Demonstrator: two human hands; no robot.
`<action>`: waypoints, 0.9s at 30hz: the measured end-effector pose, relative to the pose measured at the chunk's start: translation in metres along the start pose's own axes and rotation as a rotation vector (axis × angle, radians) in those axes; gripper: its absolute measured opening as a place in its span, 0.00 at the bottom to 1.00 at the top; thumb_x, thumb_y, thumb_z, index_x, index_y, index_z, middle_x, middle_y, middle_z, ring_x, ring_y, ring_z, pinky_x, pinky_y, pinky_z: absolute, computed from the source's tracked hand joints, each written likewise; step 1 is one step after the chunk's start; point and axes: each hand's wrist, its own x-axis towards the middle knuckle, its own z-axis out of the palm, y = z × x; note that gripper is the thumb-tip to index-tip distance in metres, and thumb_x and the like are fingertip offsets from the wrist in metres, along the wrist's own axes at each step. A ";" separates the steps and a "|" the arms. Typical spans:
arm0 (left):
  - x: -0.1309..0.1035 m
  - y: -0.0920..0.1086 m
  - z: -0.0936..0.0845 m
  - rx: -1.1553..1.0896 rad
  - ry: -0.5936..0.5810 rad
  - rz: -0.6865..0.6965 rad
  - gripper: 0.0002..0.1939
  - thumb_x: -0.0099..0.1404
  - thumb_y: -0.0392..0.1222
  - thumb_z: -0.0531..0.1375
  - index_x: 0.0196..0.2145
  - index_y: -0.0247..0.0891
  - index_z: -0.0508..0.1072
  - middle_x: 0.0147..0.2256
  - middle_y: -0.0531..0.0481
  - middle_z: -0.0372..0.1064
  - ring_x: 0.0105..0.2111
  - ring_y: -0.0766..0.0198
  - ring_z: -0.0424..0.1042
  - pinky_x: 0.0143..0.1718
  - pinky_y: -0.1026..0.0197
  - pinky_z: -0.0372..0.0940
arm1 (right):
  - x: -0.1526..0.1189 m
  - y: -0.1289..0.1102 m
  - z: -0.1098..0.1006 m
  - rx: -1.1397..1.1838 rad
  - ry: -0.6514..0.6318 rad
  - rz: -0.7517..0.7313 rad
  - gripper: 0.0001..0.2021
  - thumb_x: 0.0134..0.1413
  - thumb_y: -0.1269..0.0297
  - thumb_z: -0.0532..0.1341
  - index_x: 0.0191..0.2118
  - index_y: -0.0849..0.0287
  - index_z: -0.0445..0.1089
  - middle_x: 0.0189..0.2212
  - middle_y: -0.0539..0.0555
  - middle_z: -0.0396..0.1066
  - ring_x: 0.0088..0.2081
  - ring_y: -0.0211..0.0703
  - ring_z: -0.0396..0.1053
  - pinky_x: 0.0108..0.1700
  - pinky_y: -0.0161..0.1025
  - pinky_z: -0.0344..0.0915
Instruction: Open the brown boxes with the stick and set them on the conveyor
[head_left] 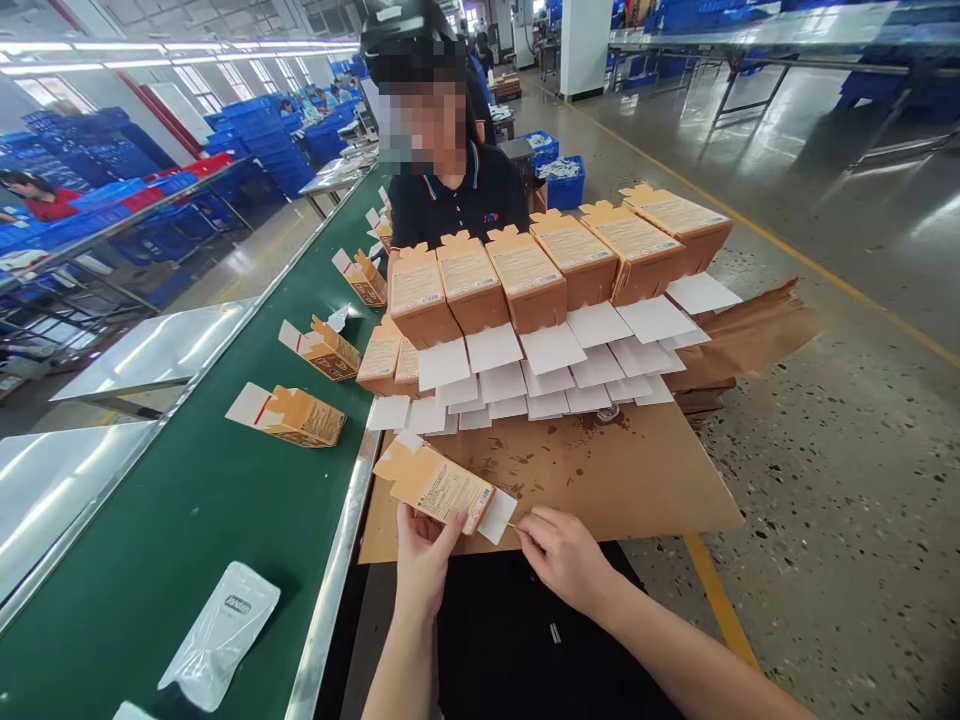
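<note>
My left hand grips the lower end of an orange-brown carton, which lies tilted over the cardboard-covered table. Its far-end flaps stand open, and a white flap sticks out at the near end. Just right of that white flap, my right hand has its fingers pinched on a small, thin yellowish piece too small to make out. Beyond the carton, stacked boxes stand in rows with white flaps hanging toward me.
A green conveyor belt runs along the left, carrying open cartons and a white pouch. A person sits behind the stacked boxes. Brown paper juts out at the right.
</note>
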 end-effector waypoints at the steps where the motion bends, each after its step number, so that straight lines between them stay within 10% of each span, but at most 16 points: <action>1: -0.004 -0.002 0.004 0.007 0.013 0.036 0.49 0.54 0.67 0.88 0.64 0.47 0.76 0.58 0.39 0.86 0.60 0.41 0.89 0.68 0.39 0.81 | 0.000 0.002 -0.003 0.001 0.003 0.012 0.19 0.82 0.72 0.60 0.34 0.51 0.75 0.28 0.47 0.72 0.27 0.39 0.69 0.31 0.37 0.65; 19: -0.038 -0.006 0.018 0.443 -0.018 0.217 0.32 0.62 0.61 0.81 0.56 0.43 0.83 0.52 0.34 0.89 0.52 0.36 0.91 0.53 0.42 0.86 | -0.023 0.013 -0.088 0.063 0.232 0.286 0.18 0.82 0.58 0.66 0.34 0.50 0.82 0.24 0.49 0.72 0.24 0.41 0.68 0.28 0.39 0.69; 27: 0.046 0.041 -0.075 0.378 0.417 0.285 0.43 0.48 0.55 0.86 0.57 0.44 0.77 0.55 0.37 0.87 0.60 0.31 0.88 0.66 0.29 0.82 | -0.016 0.030 -0.104 0.032 0.369 0.162 0.14 0.77 0.62 0.70 0.34 0.51 0.82 0.23 0.46 0.72 0.21 0.39 0.68 0.24 0.35 0.67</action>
